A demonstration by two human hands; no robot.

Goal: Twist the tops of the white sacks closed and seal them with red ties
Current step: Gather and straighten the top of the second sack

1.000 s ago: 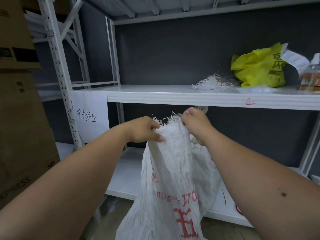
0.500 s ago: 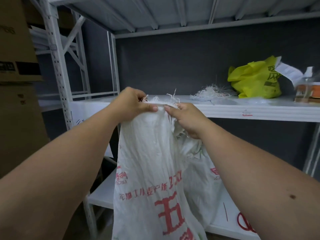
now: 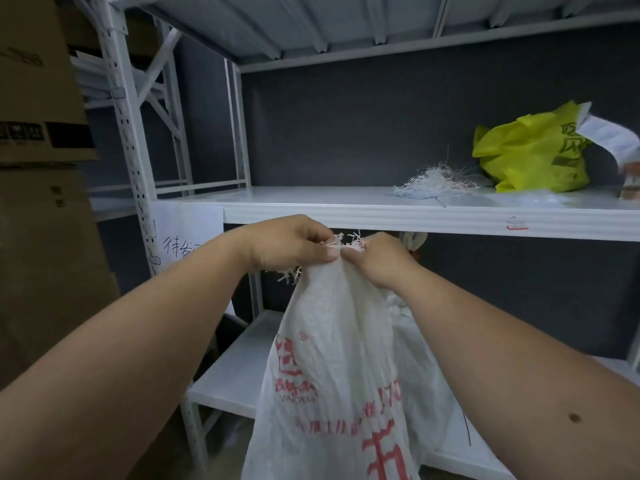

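A white woven sack (image 3: 332, 368) with red printing hangs in front of the shelving. Both hands hold its frayed top edge, bunched together just below the middle shelf. My left hand (image 3: 291, 244) grips the gathered top from the left, fingers curled round it. My right hand (image 3: 377, 261) pinches the same edge from the right, almost touching the left. A second white sack (image 3: 426, 362) lies behind the first on the lower shelf. No red tie shows in either hand.
White metal shelving: the middle shelf (image 3: 398, 216) carries a tuft of white frayed fibres (image 3: 433, 181) and a yellow bag (image 3: 533, 157). The lower shelf (image 3: 235, 372) is behind the sack. Brown cardboard boxes (image 3: 45, 202) stack at the left. A handwritten paper label (image 3: 187, 233) hangs on the upright.
The hands have drawn closer together, gathering the sack's spread top edge into a bunch. They sit lower against the shelf than half a second ago.
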